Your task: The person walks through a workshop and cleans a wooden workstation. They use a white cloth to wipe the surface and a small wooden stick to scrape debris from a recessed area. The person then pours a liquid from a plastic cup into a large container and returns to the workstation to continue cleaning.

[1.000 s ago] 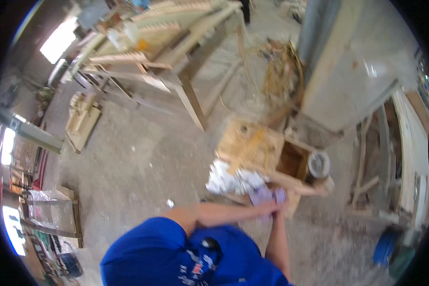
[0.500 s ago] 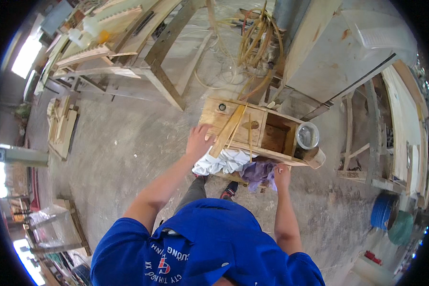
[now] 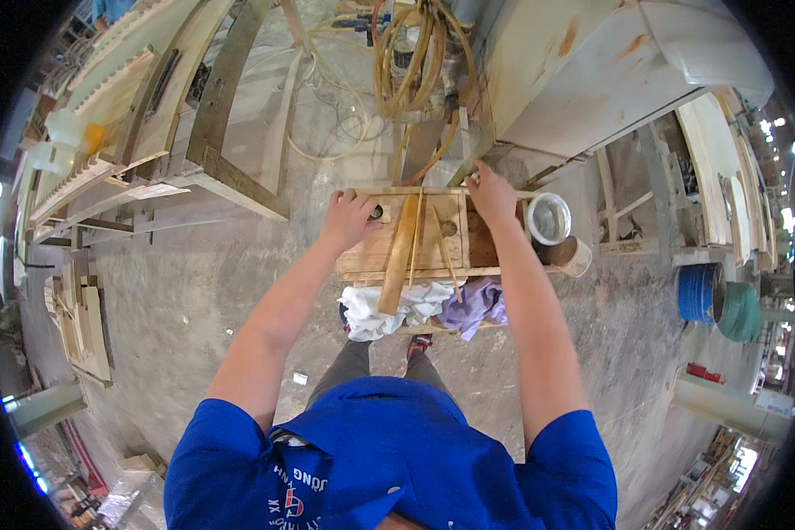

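Note:
A low wooden box (image 3: 353, 258) stands before me, with a flat top on its left and an open compartment on its right. My left hand (image 3: 351, 219) lies at its far left corner, fingers curled over the edge beside a small dark round piece (image 3: 376, 213). My right hand (image 3: 495, 196) is at the far rim by the compartment, fingers bent at the edge; part of the grip is hidden. A flat wooden slat (image 3: 398, 256) and thin sticks (image 3: 442, 238) lie across the top. White cloth (image 3: 371, 311) and purple cloth (image 3: 475, 305) bunch along the near side.
A clear plastic tub (image 3: 549, 219) and a brownish cup (image 3: 576, 257) sit at the box's right end. Coiled yellow hoses (image 3: 424, 66) hang beyond it, beside a grey metal cabinet (image 3: 583, 79). A wooden workbench (image 3: 212, 177) stands far left, a blue drum (image 3: 700, 294) right.
My right hand has left the purple cloth and moved to the box's far rim. My left hand has shifted from beside the slat to the far left corner. The view has turned.

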Available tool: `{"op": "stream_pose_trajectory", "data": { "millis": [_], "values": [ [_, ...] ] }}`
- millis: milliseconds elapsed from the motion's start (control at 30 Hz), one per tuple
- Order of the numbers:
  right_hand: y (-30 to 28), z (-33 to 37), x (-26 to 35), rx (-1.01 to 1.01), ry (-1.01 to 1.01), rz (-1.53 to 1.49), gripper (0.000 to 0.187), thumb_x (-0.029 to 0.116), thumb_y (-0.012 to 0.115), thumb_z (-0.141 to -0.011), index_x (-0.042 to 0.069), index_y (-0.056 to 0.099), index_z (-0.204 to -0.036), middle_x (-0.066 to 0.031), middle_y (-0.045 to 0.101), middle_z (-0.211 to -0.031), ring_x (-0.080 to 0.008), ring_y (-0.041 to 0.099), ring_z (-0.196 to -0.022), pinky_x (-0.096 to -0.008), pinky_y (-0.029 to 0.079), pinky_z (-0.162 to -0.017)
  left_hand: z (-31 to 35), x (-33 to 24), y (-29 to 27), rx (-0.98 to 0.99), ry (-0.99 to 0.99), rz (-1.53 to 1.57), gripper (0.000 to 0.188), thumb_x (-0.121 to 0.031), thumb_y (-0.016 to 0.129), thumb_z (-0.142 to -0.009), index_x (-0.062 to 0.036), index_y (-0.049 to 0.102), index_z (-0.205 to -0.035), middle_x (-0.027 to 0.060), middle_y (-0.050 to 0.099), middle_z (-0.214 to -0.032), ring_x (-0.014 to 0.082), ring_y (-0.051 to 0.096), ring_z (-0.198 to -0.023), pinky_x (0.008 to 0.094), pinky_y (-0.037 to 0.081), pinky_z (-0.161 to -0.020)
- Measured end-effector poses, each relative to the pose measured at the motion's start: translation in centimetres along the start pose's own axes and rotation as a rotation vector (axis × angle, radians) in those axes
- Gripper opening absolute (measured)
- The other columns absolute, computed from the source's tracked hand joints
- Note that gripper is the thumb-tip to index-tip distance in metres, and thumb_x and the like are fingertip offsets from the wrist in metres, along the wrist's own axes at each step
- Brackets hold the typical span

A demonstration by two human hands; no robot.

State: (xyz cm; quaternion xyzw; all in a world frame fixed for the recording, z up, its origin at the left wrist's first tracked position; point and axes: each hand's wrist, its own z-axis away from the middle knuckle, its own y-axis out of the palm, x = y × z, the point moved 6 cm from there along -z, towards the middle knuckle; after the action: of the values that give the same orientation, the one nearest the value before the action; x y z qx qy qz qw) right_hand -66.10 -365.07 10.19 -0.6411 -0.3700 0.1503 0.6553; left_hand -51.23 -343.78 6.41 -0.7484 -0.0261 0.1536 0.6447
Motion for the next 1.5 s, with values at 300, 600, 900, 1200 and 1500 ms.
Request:
{"op": "stream_pose_trajectory", "data": {
  "millis": [300,600,900,1200,1500],
  "values": [
    [1.6,-2.0,0.5,0.128,-0.073,0.153,0.018,0.030,0.052,-0.083,0.014,0.059,-0.090,-0.0132,0.063,-0.078,-0.0325,0.062,-0.074,-0.0443,0.049,-0.063,2.8,5.3,-1.1,0.007,0.026,-0.034,0.044,-0.034,0.070,-0.065,-0.0142,0.055,-0.101,0.0017,0.055,-0.096,0.0243,0.049,-0.097,0.0443,0.033,-0.091],
    [-5.2,-0.1,0.7,-0.156,-0.101,-0.151,0.018,0.027,0.056,-0.081,0.009,0.059,-0.083,-0.0138,0.062,-0.075,-0.0301,0.060,-0.068,-0.0408,0.049,-0.060,4.5,5.9,-3.1,-0.078,-0.103,-0.004,0.044,-0.028,0.068,-0.070,-0.0100,0.054,-0.107,0.0063,0.054,-0.100,0.0257,0.048,-0.099,0.0457,0.034,-0.089],
    [4.4,14.4,-5.0,-0.295,0.597,-1.199,0.018,0.017,0.046,-0.091,0.000,0.047,-0.085,-0.0069,0.056,-0.063,-0.0088,0.054,-0.055,-0.0238,0.044,-0.048,14.3,-5.6,5.7,0.433,-0.801,1.044,0.037,-0.030,0.057,-0.084,-0.0054,0.048,-0.111,0.0080,0.055,-0.099,0.0180,0.052,-0.090,0.0339,0.045,-0.075],
    [5.6,17.4,-2.1,0.020,0.422,-0.798,0.025,0.025,0.044,-0.088,0.000,0.047,-0.090,-0.0251,0.057,-0.076,-0.0423,0.056,-0.073,-0.0479,0.043,-0.066,14.2,-7.2,8.0,0.321,-1.077,1.183,0.043,-0.038,0.056,-0.083,-0.0075,0.047,-0.112,0.0061,0.053,-0.100,0.0173,0.050,-0.083,0.0313,0.043,-0.076],
    [6.9,18.9,-1.9,0.268,0.590,-1.482,0.020,0.020,0.049,-0.085,0.001,0.049,-0.080,-0.0091,0.056,-0.063,-0.0144,0.049,-0.044,-0.0298,0.040,-0.042,17.6,-4.8,7.7,-0.316,-1.796,1.505,0.046,-0.053,0.050,-0.082,-0.0123,0.047,-0.103,0.0027,0.045,-0.100,0.0190,0.044,-0.084,0.0400,0.041,-0.076]
  ]
}}
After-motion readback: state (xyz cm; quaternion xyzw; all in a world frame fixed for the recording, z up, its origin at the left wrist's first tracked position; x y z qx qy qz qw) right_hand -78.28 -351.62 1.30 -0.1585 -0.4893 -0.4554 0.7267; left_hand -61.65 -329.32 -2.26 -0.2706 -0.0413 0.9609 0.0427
